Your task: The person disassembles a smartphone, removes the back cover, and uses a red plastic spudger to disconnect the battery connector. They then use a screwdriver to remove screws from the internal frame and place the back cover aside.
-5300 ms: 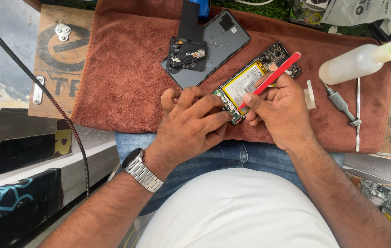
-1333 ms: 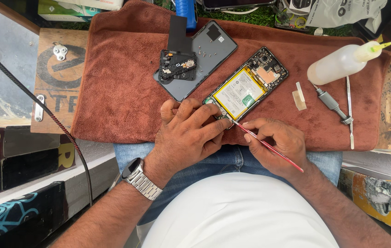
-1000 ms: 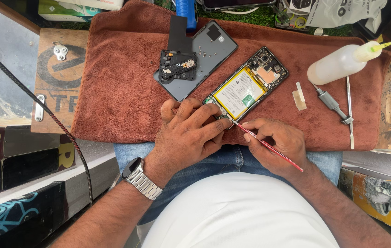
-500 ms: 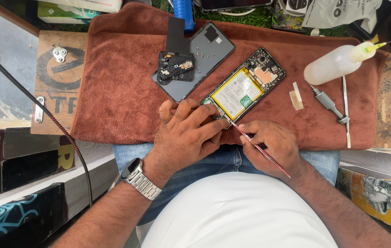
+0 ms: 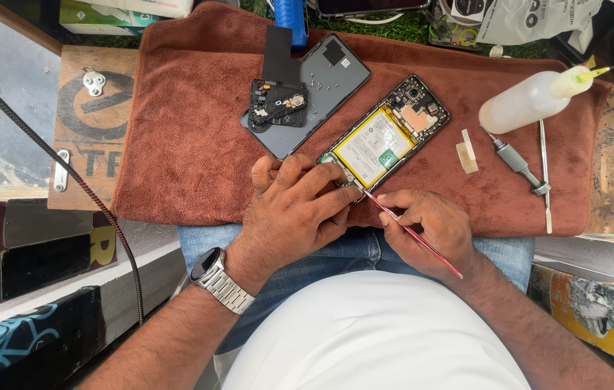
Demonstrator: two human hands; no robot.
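Observation:
An opened phone [image 5: 386,133] with a yellow-edged battery lies diagonally on a brown towel [image 5: 191,144]. My left hand [image 5: 296,209], with a metal watch on the wrist, presses down on the phone's lower end. My right hand [image 5: 433,227] grips thin red tweezers [image 5: 411,231], whose tip touches the phone's bottom corner next to my left fingers. The phone's grey back cover [image 5: 321,90] lies to the upper left with a black inner frame piece [image 5: 278,105] and tiny screws on it.
A white squeeze bottle [image 5: 530,101] with a needle tip lies at the right. Beside it rest a grey screwdriver [image 5: 516,162], a thin metal pry tool [image 5: 543,173] and a small beige strip [image 5: 466,152]. A wooden board [image 5: 90,123] and a black cable [image 5: 68,173] are at the left.
My right hand turned the red tool from lying across the battery to pointing its tip at the phone's bottom corner. Over the last second the hands barely move.

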